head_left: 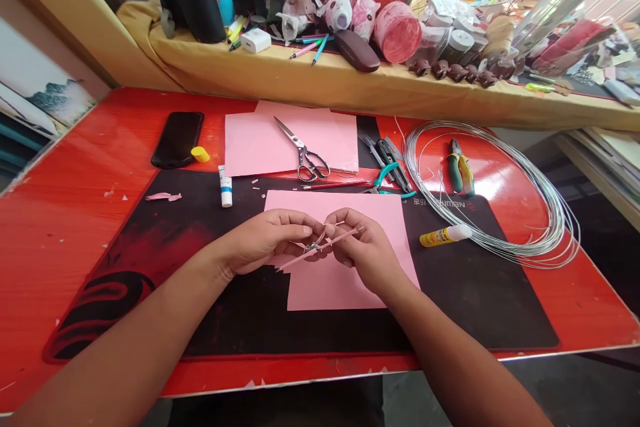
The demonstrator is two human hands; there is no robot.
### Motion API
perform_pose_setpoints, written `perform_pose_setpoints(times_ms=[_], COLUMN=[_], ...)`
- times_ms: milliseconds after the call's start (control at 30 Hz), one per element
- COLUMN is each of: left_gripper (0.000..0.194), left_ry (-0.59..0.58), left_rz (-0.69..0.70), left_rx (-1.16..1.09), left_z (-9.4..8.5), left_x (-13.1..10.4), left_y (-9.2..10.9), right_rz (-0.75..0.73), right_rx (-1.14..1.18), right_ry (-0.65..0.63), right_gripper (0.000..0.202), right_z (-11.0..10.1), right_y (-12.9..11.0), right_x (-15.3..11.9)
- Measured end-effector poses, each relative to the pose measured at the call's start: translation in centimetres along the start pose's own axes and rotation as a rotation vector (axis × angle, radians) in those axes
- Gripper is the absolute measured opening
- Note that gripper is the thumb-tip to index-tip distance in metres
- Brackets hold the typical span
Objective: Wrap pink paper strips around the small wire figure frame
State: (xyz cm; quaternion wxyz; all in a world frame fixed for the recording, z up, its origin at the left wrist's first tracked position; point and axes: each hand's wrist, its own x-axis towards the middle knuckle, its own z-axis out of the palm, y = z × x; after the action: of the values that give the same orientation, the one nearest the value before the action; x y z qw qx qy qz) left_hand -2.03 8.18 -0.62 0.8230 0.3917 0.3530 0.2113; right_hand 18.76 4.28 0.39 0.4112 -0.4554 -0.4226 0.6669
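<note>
Both my hands meet over a sheet of pink paper (350,287) on a dark desk mat. Between them is a small wire frame wrapped in pink paper (313,251), with silvery metal at its middle and thin arms sticking out. My left hand (273,237) pinches the frame from the left, fingers curled round its centre. My right hand (363,243) grips its right side, thumb and forefinger closed near the upper wire. The fingertips of the two hands almost touch, and part of the frame is hidden behind them.
Scissors (303,150) lie on more pink paper (250,143) behind my hands. Teal-handled cutters (387,180), a glue bottle (440,236), a wire coil (545,213) and pliers (460,170) are to the right. On the left are a white tube (225,188) and a phone (176,140).
</note>
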Motion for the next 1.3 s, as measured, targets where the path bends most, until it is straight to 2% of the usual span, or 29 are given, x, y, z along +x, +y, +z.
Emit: perform_pose_setpoints(times_ms=[200, 300, 367, 500, 533, 600, 667, 700, 767, 800, 833, 967, 1133, 1200, 1300], left_gripper=[0.031, 0.040, 0.044, 0.043, 0.046, 0.050, 0.042, 0.040, 0.035, 0.033, 0.032, 0.040, 0.063, 0.061, 0.052], left_ry=[0.091, 0.132, 0.192, 0.397, 0.368, 0.133, -0.192, -0.317, -0.449, -0.461, -0.424, -0.069, 0.287, 0.362, 0.395], left_rz=[0.061, 0.111, 0.195, 0.482, 0.496, 0.410, 0.129, -0.022, -0.208, -0.239, -0.234, -0.083, 0.191, 0.279, 0.344], left_rx=[0.045, 0.087, 0.119, 0.210, 0.223, 0.259, 0.356, 0.395, 0.438, 0.446, 0.445, 0.283, 0.076, 0.086, 0.161], left_z=[-0.3, -0.3, -0.2, 0.0, 0.2, 0.7, 1.5, 2.1, 3.1, 3.6, 4.0, 4.3, 4.1, 4.2, 4.4], left_x=[0.2, 0.3, 0.3, -1.2, -2.0, -3.4, -4.4, -4.5, -4.0, -3.4, -2.7, -0.1, 0.9, 0.9, 1.0], left_y=[-0.1, 0.1, 0.5, 2.0, 2.5, 3.3, 3.6, 3.5, 2.6, 1.9, 1.1, -1.5, -1.8, -1.7, -1.7], right_rz=[-0.024, -0.030, -0.035, -0.052, -0.059, -0.067, -0.071, -0.075, -0.090, -0.097, -0.103, -0.094, -0.076, -0.082, -0.089], right_rx=[0.059, 0.056, 0.054, 0.099, 0.122, 0.164, 0.192, 0.203, 0.225, 0.238, 0.250, 0.289, 0.326, 0.324, 0.318], right_ry=[0.054, 0.076, 0.091, 0.127, 0.137, 0.163, 0.192, 0.206, 0.234, 0.247, 0.259, 0.272, 0.257, 0.244, 0.233], right_gripper=[0.016, 0.015, 0.018, 0.023, 0.023, 0.023, 0.025, 0.026, 0.028, 0.028, 0.028, 0.027, 0.027, 0.026, 0.026], right_z=[-0.1, -0.1, -0.1, -0.2, -0.2, -0.3, -0.3, -0.4, -0.4, -0.4, -0.5, -0.6, -0.4, -0.3, 0.0], right_y=[0.2, 0.4, 0.5, 0.7, 0.7, 0.7, 0.7, 0.6, 0.6, 0.6, 0.5, 0.4, 0.3, 0.3, 0.4], right_x=[0.2, 0.3, 0.4, 0.7, 0.8, 0.9, 1.0, 1.1, 1.1, 1.2, 1.2, 1.1, 1.0, 1.0, 0.9])
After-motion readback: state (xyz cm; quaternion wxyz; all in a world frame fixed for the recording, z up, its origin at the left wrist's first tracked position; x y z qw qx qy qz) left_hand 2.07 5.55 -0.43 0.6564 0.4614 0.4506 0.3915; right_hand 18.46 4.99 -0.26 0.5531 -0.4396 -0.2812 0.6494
